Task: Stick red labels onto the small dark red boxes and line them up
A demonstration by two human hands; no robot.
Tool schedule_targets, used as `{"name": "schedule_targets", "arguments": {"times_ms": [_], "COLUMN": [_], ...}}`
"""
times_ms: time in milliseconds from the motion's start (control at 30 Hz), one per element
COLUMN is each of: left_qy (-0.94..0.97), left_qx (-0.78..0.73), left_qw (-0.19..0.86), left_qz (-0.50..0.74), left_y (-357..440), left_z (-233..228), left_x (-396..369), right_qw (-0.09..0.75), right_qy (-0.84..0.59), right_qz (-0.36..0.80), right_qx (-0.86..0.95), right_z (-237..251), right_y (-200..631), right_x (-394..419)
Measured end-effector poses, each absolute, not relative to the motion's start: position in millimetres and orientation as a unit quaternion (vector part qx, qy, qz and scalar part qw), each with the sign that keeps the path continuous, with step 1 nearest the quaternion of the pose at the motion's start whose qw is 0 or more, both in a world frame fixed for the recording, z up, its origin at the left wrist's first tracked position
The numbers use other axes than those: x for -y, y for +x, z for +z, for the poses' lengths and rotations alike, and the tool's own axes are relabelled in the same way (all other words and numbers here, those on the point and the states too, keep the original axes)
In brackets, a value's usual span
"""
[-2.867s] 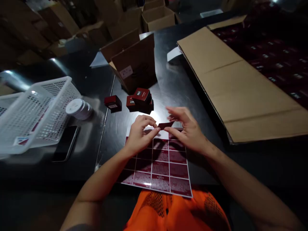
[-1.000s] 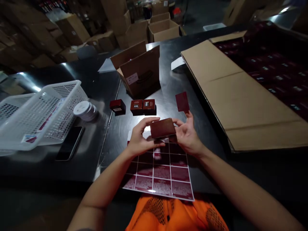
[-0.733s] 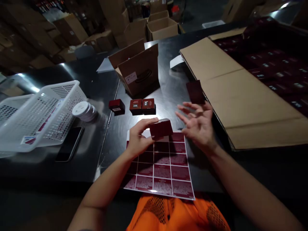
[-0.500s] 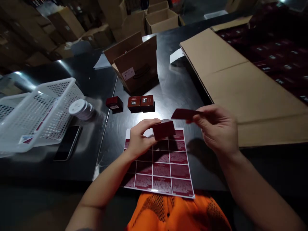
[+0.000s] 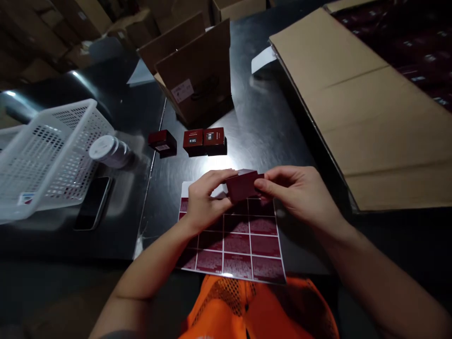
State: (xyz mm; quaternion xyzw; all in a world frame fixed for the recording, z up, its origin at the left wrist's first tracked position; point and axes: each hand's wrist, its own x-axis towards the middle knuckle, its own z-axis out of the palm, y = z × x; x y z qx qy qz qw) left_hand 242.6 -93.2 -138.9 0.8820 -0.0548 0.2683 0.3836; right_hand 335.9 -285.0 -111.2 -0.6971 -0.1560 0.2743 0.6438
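My left hand (image 5: 206, 200) grips a small dark red box (image 5: 240, 172) between thumb and fingers, above the sheet of labels. In a pinch, my right hand (image 5: 300, 190) has the right end of a dark red sticker label (image 5: 243, 187), which lies against the box's near side. How much of it sticks to the box I cannot tell. Below both hands is the label sheet (image 5: 236, 244), printed with rows of dark red rectangles with white gaps. Two small red boxes (image 5: 204, 141) stand side by side beyond my hands, and another small red box (image 5: 162, 142) sits to their left.
An open cardboard carton (image 5: 197, 84) stands at the back. White baskets (image 5: 52, 150), a stack of round white rolls (image 5: 109, 149) and a phone (image 5: 93, 202) are on the left. A big carton (image 5: 353, 108) of dark red boxes fills the right.
My right hand has moved left and brought the label up against the box. My left hand keeps its hold. The view has tilted down slightly.
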Motion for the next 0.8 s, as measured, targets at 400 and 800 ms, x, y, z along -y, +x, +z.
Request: {"name": "schedule_targets", "arguments": {"times_ms": [400, 800], "left_qy": [0.884, 0.886], "left_qx": [0.054, 0.057], "left_qw": [0.377, 0.367], "left_qz": [0.272, 0.279], "left_y": [242.9, 242.4], "left_z": [-139.0, -138.3], "left_x": [93.9, 95.3], "right_qw": [0.64, 0.632], "right_qy": [-0.712, -0.722], "right_qz": [0.236, 0.226], "right_qx": [0.168, 0.171], "right_z": [-114.6, -112.3], "right_y": [333.2, 333.4], "right_x": [282.4, 281.3]}}
